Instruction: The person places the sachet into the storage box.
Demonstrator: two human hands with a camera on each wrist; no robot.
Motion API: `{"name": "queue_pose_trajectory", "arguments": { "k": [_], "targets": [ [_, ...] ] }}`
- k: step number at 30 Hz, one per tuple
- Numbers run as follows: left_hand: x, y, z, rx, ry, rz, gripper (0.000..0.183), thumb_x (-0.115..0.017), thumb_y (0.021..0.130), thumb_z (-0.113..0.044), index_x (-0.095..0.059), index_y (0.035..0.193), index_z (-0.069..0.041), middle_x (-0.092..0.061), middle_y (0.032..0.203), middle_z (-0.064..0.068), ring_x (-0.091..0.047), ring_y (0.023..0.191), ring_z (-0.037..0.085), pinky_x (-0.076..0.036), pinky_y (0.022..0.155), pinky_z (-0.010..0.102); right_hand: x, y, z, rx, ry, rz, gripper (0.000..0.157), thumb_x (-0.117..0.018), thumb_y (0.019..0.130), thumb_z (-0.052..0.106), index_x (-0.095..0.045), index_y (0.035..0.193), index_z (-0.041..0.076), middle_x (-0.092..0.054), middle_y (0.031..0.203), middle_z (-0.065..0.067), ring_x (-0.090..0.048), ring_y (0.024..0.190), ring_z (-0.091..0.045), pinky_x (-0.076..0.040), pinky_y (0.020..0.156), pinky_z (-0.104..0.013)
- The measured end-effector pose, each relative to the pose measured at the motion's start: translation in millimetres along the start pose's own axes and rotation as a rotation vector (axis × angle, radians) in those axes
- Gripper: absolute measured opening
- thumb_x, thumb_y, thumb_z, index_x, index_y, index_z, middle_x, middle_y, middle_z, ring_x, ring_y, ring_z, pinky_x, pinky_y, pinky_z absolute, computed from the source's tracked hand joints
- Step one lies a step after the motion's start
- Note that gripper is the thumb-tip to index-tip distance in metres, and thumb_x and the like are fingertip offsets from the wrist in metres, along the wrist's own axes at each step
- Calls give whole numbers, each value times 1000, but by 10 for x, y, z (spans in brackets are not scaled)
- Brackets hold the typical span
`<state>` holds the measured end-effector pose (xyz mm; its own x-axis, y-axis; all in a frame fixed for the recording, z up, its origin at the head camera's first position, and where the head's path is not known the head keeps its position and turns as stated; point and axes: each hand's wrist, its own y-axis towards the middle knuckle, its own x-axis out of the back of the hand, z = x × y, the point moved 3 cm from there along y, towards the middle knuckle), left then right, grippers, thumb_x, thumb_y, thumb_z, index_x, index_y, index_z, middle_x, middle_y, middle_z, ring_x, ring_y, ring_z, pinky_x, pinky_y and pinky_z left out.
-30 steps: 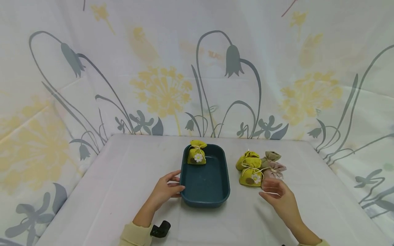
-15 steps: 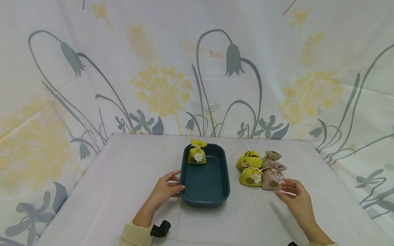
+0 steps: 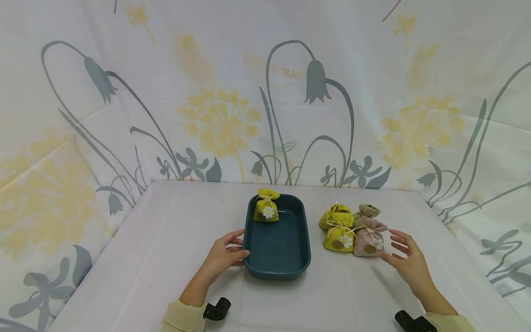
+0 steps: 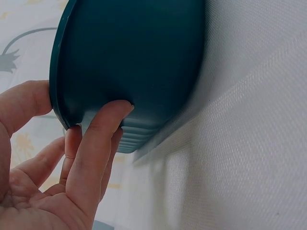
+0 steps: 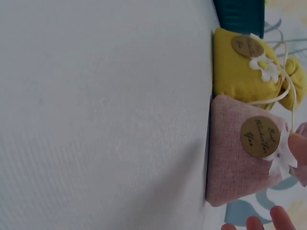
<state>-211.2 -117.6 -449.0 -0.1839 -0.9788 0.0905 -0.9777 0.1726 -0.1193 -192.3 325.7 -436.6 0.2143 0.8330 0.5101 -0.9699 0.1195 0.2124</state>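
Observation:
My left hand [image 3: 224,253] holds the left side of a dark teal plastic bin [image 3: 275,246]. In the left wrist view, fingers press its outer wall while another digit reaches over the rim. A yellow-green drawstring pouch [image 3: 266,212] with a white flower stands in the bin's far left corner. My right hand [image 3: 408,260] is at the right of a pink drawstring pouch [image 3: 367,243], thumb and fingers spread apart. In the right wrist view, the thumb tip [image 5: 298,147] overlaps the pink pouch's flower [image 5: 283,155], beside its round label; other fingertips [image 5: 280,218] stand apart from it.
Left of the pink pouch is a yellow-green pouch [image 3: 338,239], with another yellow-green pouch [image 3: 327,220] behind it. An olive-beige pouch [image 3: 367,211] stands behind the pink one. White cloth covers the table [image 3: 186,207]; a flower-printed curtain [image 3: 232,69] hangs behind.
My right hand has moved rightward from in front of the pink pouch to its right side, and its fingers have spread wider. The left hand, bin and pouches stay put.

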Motion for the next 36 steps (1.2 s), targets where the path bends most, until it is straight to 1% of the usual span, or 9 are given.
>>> {"name": "queue_pose_trajectory", "arguments": {
  "k": [4,7,10,13,16,20,26,32,36],
  "targets": [
    [3,6,8,1,-2,1,62,-70,82,-3,-42,138,-2,-47,110,17,-60,92,21,-57,70,38,3,62,-61,16,31,67,74,-71,83,9,-28,142,4,-33,134,-28,-38,116,-43,-40,75,-5],
    [6,8,11,-2,-11,5,62,-70,82,-3,-42,138,-2,-47,109,17,-60,91,20,-57,70,38,3,104,-83,36,46,119,79,-71,82,6,-24,145,6,-31,136,-30,-35,118,-51,-40,75,-6],
    [6,8,10,-5,-15,7,62,-70,82,-3,-42,138,-1,-47,109,17,-60,91,20,-57,70,38,-7,138,-98,55,76,171,83,-71,81,3,-20,147,8,-30,135,-32,-34,117,-54,-42,74,-8],
    [2,4,4,-8,-15,9,62,-70,82,-2,-42,137,-1,-47,109,17,-60,90,20,-57,70,38,-22,172,-125,78,99,209,86,-71,80,0,-18,147,9,-32,133,-36,-36,115,-54,-46,73,-12],
    [2,4,5,-9,-16,8,62,-69,82,-2,-42,137,-1,-47,108,17,-60,90,20,-57,70,38,-33,214,-161,94,93,236,87,-71,80,0,-17,147,9,-35,130,-37,-40,112,-51,-49,72,-17],
    [3,1,3,-2,-20,9,61,-69,82,-1,-42,137,-2,-47,108,17,-61,90,20,-57,70,38,-32,268,-171,90,49,250,85,-72,80,2,-18,146,6,-40,125,-35,-46,108,-46,-50,72,-18],
    [-3,-8,-19,3,-13,12,62,-69,82,-2,-42,137,-1,-47,108,18,-60,90,21,-57,70,38,-35,359,-157,93,-1,266,82,-73,77,-2,-22,141,-1,-43,119,-31,-51,103,-44,-51,70,-19],
    [-3,-11,-30,5,-7,5,62,-69,82,-2,-42,137,-1,-47,108,17,-60,90,20,-57,70,38,-57,403,-149,94,-47,305,85,-76,74,0,-24,141,-3,-42,123,-35,-51,102,-44,-51,70,-21],
    [-1,-9,-32,4,-5,5,62,-69,82,-2,-42,137,-1,-47,107,17,-60,90,20,-57,70,38,-58,398,-152,81,-90,296,83,-78,74,6,-28,139,-2,-46,121,-33,-52,101,-42,-52,68,-27]
  ]
}}
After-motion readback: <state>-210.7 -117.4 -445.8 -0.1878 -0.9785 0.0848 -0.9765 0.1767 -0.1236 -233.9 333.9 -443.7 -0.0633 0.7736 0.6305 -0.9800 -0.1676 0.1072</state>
